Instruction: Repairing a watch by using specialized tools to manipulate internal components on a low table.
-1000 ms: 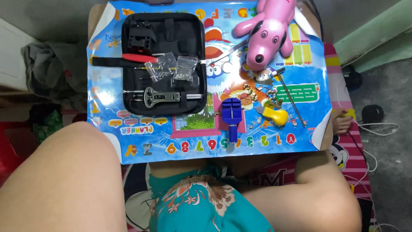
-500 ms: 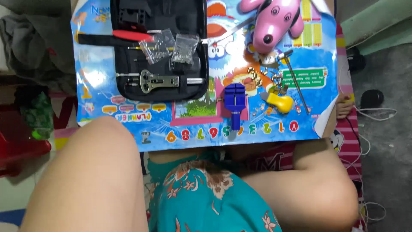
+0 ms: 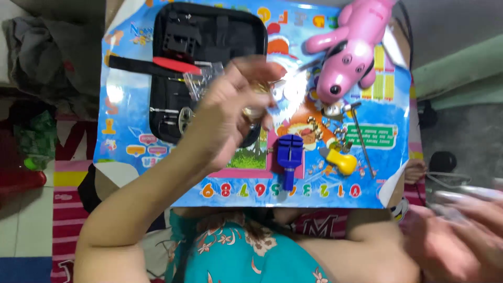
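place: I am at home, sitting on the floor
signs: children's number poster (image 3: pixel 157 152) as my work mat, pink toy dog (image 3: pixel 351 52), striped rug (image 3: pixel 65 209), crumpled clothes (image 3: pixel 42 47) beside me

One pink plastic dog toy (image 3: pixel 348 57), one open black zip tool case (image 3: pixel 209 63), one small blue plastic press tool (image 3: pixel 289 157), one yellow-handled tool (image 3: pixel 341 161), one colourful printed play mat (image 3: pixel 126 126), two bare hands: left hand (image 3: pixel 230 110), right hand (image 3: pixel 461 230).

left hand (image 3: pixel 230 112) now raised over black tool case (image 3: pixel 209 31) | right hand (image 3: pixel 461 230) entered, blurred
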